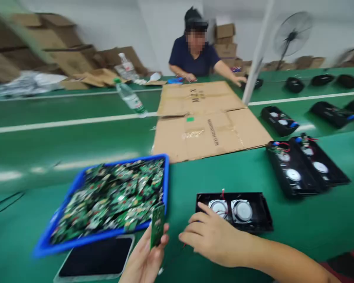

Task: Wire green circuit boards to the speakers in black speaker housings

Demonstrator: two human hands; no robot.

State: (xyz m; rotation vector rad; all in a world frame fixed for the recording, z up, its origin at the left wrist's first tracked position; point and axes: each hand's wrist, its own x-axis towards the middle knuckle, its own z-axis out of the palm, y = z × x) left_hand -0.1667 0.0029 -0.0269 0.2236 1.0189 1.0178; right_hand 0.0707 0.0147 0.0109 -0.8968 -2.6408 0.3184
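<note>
My left hand (149, 251) is closed around the edges of a green circuit board (157, 227), held upright beside the front of a blue tray (166, 177). Loose circuit boards (120, 196) are heaped in that tray. Over the near left side of a black speaker housing (265, 212) is my right hand (212, 236), its fingers spread and pointing left. Two round speakers (242, 211) sit inside the housing, the left one partly covered by my fingers. A bit of red wire (184, 245) shows below my right fingertips; whether they touch it I cannot tell.
A phone (97, 257) lies before the tray. Flattened cardboard (212, 133) covers the table's middle, with a tilted bottle (131, 98) to its left. More speaker housings (295, 165) stand right. Across the table, a person (194, 55) works near a white post (258, 55).
</note>
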